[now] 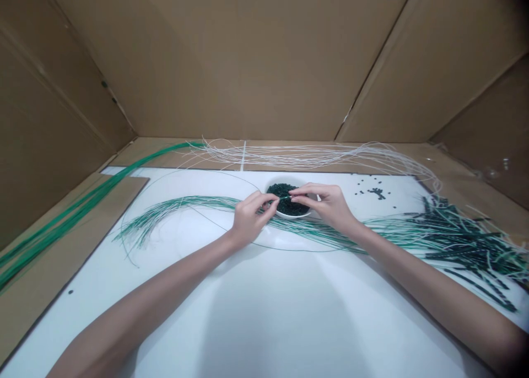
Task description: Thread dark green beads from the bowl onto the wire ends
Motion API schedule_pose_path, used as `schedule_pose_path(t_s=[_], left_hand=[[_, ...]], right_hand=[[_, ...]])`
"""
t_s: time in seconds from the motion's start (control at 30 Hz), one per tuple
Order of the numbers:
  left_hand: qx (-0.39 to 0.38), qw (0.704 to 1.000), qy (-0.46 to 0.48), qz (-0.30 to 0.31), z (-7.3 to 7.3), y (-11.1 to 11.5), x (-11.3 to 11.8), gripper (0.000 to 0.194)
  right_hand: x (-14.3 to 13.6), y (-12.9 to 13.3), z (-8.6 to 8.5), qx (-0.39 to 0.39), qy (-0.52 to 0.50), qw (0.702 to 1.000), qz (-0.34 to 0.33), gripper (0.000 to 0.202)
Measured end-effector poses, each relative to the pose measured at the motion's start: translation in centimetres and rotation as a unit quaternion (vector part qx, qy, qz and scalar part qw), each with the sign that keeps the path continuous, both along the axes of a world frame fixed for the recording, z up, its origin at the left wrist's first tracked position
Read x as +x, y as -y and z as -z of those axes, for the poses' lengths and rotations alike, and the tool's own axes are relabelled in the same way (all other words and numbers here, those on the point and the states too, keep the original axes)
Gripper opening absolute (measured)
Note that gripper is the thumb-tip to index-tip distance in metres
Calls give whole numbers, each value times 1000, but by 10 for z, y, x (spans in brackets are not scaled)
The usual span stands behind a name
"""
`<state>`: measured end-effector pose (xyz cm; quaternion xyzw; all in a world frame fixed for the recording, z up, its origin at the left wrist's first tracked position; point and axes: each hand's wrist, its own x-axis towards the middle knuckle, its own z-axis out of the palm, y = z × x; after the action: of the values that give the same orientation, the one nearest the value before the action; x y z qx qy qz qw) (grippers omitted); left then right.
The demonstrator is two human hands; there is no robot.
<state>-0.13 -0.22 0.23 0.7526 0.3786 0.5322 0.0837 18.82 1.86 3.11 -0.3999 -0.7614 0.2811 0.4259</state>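
Over a small white bowl [306,216] of dark green beads [281,189], both hands come close together. My left hand [250,218] is closed in a pinch on a thin green string [283,198]. The fingertips of my right hand [328,204] pinch at the string's other side, by a pale tip; whether a bead is between them is too small to tell. Behind and below the bowl runs a long bundle of green strings [198,201], passing under both wrists. Its right end carries many dark beaded lengths [475,243].
A bundle of white strings [285,156] lies along the back edge, joining bright green strands [82,210] at left. Loose beads [377,192] are scattered right of the bowl. Cardboard walls [231,58] enclose the white board [264,312] at the back and sides.
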Motion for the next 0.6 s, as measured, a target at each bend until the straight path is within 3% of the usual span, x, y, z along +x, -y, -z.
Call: schedule_pose_path(t_s=[0.6], left_hand=[[2,1000,-18,6,-1,0,1,9]], right_hand=[[-3,4,-2,15,26,1000,-2,13]])
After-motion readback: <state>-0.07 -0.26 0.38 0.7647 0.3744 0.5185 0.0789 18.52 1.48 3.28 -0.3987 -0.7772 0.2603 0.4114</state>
